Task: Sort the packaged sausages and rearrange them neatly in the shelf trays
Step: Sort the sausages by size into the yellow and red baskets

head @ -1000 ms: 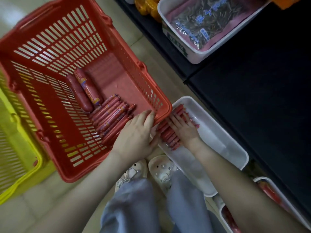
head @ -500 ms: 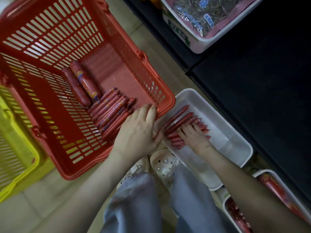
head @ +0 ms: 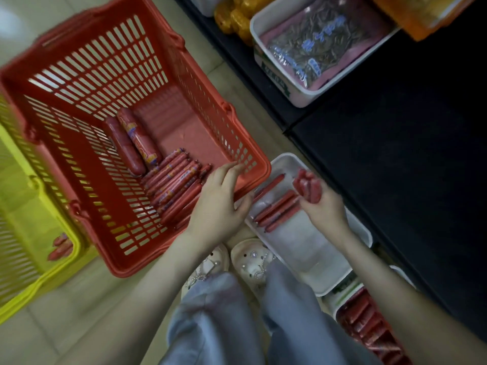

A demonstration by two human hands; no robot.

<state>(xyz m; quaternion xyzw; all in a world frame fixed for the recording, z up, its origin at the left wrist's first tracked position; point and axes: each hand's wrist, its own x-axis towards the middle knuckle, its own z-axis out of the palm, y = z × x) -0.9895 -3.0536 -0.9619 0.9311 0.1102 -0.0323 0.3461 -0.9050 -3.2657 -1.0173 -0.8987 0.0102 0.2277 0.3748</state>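
A red basket (head: pixel 253 164) on the floor holds two thick red sausages (head: pixel 131 143) and a row of several thin red sausages (head: pixel 174 183). My left hand (head: pixel 221 204) rests on the basket's near corner rim, fingers over the edge. To its right a white tray (head: pixel 311 248) on the floor holds several thin sausages (head: pixel 276 209) lying side by side. My right hand (head: pixel 321 204) grips a bundle of thin sausages (head: pixel 307 185), lifted end-up above the tray.
A yellow basket (head: pixel 31 233) stands at the left with a few red sausages inside. Another white tray of red sausages (head: pixel 369 322) lies at the lower right. The black shelf (head: pixel 395 154) carries a white tray of seed packets (head: pixel 313 48). My feet and knees are below the hands.
My right hand has lifted off the row in the white tray with a bundle of thin sausages gripped in it. My left hand stays on the red basket's rim.
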